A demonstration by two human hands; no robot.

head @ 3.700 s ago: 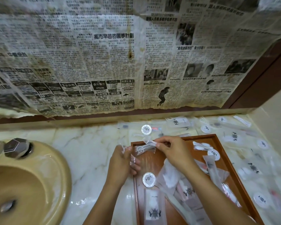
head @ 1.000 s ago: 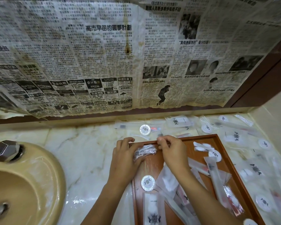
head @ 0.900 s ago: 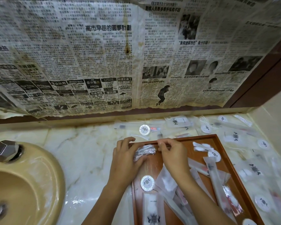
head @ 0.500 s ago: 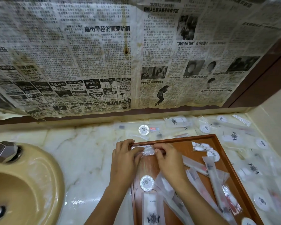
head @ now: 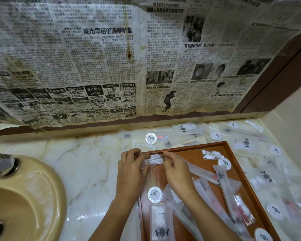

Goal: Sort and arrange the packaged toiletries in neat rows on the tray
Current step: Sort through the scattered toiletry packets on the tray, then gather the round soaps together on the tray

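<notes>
1. The tray (head: 233,153) is the landmark: a brown wooden tray on a marble counter (head: 87,164), to the right of a beige sink (head: 24,197).
2. Both hands work at the tray's far left corner. The left hand (head: 130,173) lies over the tray's left rim, fingers curled on a crinkled clear packet (head: 152,160). The right hand (head: 175,171) pinches the same packet from the other side.
3. The packet sits just inside that corner, touching the tray floor or close to it; I cannot tell which. Gripping it from both ends looks like a way to square it against the rim, so that it starts a row.
4. Nearer along the left rim lie a round disc (head: 154,194) and then a flat sachet (head: 161,223), roughly in line. I judge this the first column, with the packet going at its head.
5. The middle and right of the tray hold a loose heap of long sleeves (head: 228,186), overlapping at angles, and a cotton-bud pack (head: 212,154) near the far rim. These are not yet sorted.
6. Beyond the tray's far and right rims, more discs and sachets lie scattered on the counter, so most of the task remains.
7. The thin plastic will likely spring out of place once released.
</notes>
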